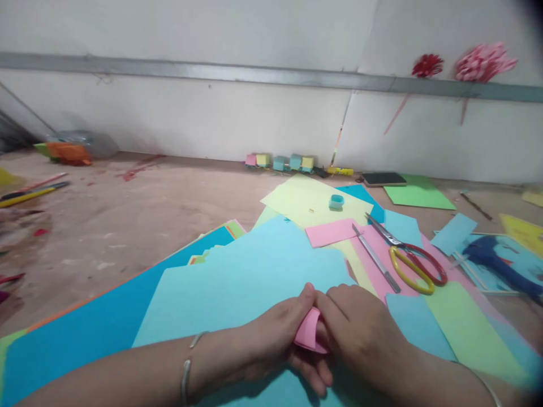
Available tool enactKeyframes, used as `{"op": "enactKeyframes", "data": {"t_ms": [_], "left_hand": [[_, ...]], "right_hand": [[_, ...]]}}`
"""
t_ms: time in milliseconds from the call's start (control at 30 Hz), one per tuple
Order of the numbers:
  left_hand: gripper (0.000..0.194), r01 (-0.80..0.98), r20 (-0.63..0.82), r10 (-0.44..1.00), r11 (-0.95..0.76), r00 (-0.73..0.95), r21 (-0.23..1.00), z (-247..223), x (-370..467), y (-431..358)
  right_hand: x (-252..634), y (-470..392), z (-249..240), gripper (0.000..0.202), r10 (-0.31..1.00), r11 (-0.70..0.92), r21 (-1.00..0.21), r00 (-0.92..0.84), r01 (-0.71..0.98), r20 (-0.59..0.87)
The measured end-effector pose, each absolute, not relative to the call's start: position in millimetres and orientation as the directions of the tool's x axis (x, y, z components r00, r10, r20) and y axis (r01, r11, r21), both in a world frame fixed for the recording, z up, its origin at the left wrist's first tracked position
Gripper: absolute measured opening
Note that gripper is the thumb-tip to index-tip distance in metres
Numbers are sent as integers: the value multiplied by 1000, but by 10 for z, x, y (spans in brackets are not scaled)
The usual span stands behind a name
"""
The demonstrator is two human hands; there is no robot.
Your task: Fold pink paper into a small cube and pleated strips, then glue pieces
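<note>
A small folded piece of pink paper (309, 331) is held between my two hands, low in the middle of the head view. My left hand (282, 333) grips it from the left, thumb on top and fingers curled underneath. From the right, my right hand (360, 328) closes over it, with its thumb against the left thumb. The far side of the folded piece is hidden by the fingers. Beneath both hands lies a large light blue sheet (237, 282).
Right of my hands lie scissors (409, 257) with red and yellow handles, a silver craft knife (377, 260) and a blue glue gun (496, 260). A small teal paper box (336, 202) stands on a yellow sheet (292, 198). Several tiny paper boxes (280, 163) line the wall.
</note>
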State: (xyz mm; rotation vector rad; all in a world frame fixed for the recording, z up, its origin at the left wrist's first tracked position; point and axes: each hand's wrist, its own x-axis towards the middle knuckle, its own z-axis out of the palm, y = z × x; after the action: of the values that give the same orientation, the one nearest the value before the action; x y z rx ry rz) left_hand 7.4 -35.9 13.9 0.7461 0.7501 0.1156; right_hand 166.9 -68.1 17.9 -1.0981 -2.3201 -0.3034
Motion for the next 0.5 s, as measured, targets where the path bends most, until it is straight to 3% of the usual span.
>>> {"op": "enactKeyframes", "data": {"t_ms": [267,400,500], "left_hand": [[88,256,-639,334,715,693,651,172,57,-449],[85,251,-614,359,683,703,686,236,40,-475],[82,265,-604,334,674,724,690,265,27,-459]], "right_hand": [[1655,-716,218,33,495,697,128,-602,705,626],[1681,-731,223,32,519,727,47,-593,685,616],[1699,-718,247,26,693,681,-112,-586,724,421]]}}
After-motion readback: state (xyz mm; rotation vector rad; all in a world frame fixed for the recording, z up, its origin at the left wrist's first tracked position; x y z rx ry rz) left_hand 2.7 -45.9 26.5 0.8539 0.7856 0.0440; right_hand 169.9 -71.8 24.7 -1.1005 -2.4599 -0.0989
